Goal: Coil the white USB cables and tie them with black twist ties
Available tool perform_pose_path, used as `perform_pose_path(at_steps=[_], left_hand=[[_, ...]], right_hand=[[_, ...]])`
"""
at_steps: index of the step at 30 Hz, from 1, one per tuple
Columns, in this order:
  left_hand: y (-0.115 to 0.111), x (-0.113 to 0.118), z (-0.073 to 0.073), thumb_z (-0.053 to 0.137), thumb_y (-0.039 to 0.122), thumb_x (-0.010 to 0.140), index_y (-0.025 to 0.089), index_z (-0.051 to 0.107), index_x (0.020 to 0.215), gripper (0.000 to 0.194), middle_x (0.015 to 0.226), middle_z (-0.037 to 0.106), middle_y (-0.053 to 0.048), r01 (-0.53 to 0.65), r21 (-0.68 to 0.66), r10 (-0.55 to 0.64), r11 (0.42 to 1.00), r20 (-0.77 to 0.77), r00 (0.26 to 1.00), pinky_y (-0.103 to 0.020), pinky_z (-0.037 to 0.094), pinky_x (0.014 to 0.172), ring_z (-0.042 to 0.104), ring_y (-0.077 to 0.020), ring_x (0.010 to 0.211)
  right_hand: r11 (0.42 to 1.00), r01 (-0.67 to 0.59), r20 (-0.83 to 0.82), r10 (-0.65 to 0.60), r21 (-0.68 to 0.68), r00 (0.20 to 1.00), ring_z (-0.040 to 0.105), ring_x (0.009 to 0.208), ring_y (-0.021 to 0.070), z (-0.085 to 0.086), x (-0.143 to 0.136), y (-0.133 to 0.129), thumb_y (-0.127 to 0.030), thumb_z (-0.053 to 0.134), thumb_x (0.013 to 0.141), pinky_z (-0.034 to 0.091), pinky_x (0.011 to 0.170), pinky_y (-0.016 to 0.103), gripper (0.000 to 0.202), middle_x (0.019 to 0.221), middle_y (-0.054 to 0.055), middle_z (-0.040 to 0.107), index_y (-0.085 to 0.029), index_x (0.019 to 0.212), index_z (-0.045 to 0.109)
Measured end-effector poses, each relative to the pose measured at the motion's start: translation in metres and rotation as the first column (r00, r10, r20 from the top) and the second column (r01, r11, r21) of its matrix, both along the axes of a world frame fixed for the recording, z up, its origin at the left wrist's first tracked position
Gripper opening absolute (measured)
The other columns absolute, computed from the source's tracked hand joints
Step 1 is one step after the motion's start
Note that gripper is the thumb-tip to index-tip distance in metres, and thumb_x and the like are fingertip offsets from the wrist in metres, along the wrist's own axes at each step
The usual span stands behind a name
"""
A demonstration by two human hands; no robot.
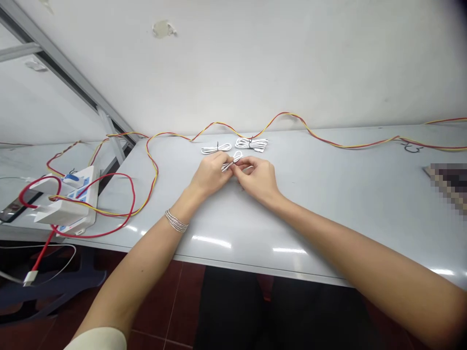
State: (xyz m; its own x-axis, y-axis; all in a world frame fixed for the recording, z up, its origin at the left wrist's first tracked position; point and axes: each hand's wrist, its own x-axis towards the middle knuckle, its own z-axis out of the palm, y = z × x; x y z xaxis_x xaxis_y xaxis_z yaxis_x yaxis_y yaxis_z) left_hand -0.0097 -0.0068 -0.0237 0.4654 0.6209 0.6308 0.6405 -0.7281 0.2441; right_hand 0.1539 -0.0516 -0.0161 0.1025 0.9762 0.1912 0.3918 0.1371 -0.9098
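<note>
A small white cable coil [237, 156] is pinched between my two hands near the middle of the grey table. My left hand [213, 171] has its fingers closed on the coil's left side. My right hand [257, 177] is closed at the coil's right side, its fingertips pressed together around the dark tie at the coil's middle. Just behind my hands lie two more white cable bundles, each with a black tie: a thin one [216, 148] on the left and a thicker one [251, 144] on the right.
A white power strip [93, 187] with chargers and looped red and yellow wires stands at the left. Twisted red-yellow wire [219, 124] runs along the wall. Black ties [413, 147] and a blurred item [450, 187] lie at the right.
</note>
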Motion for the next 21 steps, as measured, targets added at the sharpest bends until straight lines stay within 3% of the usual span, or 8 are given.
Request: perform_pose_path(at_steps=[6,10,14,17,21], left_hand=[[-0.002,0.000,0.002,0.062,0.019,0.088,0.019,0.064,0.089,0.002,0.089,0.072,-0.007,0.002,-0.074,-0.004,0.997,-0.029,1.000,-0.033,0.052,0.075,0.068,-0.0202,0.082],[-0.002,-0.001,0.003,0.061,0.019,0.089,0.019,0.064,0.088,0.004,0.087,0.072,-0.007,0.025,-0.069,-0.025,0.997,0.000,1.000,-0.034,0.052,0.074,0.067,-0.0207,0.081],[-0.004,0.000,0.006,0.061,0.021,0.088,0.018,0.065,0.084,0.006,0.083,0.072,-0.006,-0.011,-0.095,0.011,0.995,0.007,1.000,-0.032,0.051,0.072,0.066,-0.0190,0.077],[-0.006,0.001,0.010,0.063,0.023,0.086,0.019,0.066,0.082,0.006,0.083,0.073,-0.005,-0.043,-0.157,0.049,0.987,0.037,0.998,-0.031,0.051,0.074,0.067,-0.0177,0.077],[-0.007,0.001,0.011,0.065,0.022,0.084,0.018,0.068,0.084,0.005,0.084,0.076,-0.006,-0.045,-0.184,0.063,0.982,0.092,0.994,-0.031,0.052,0.074,0.069,-0.0179,0.078]], right_hand=[[0.999,-0.018,0.098,0.014,0.041,0.995,0.072,0.069,0.0193,0.000,0.002,0.000,-0.027,0.066,0.082,0.056,0.079,0.036,0.013,0.084,0.003,0.078,-0.019,0.089,0.073],[0.986,-0.071,0.225,0.035,0.154,0.974,0.071,0.072,0.0194,-0.003,0.004,0.001,-0.022,0.062,0.086,0.054,0.078,0.034,0.015,0.090,0.005,0.078,-0.018,0.095,0.072],[0.946,-0.163,0.475,0.011,0.279,0.880,0.069,0.079,0.0215,-0.003,0.007,0.002,-0.019,0.054,0.093,0.051,0.073,0.033,0.020,0.100,0.011,0.076,-0.016,0.101,0.072],[0.934,-0.209,0.635,-0.023,0.288,0.772,0.069,0.084,0.0239,0.001,0.009,0.003,-0.018,0.049,0.096,0.045,0.065,0.032,0.025,0.102,0.013,0.076,-0.014,0.102,0.073],[0.937,-0.230,0.694,-0.019,0.263,0.720,0.070,0.088,0.0245,0.006,0.010,0.004,-0.016,0.049,0.096,0.043,0.063,0.031,0.026,0.107,0.013,0.076,-0.014,0.104,0.074]])
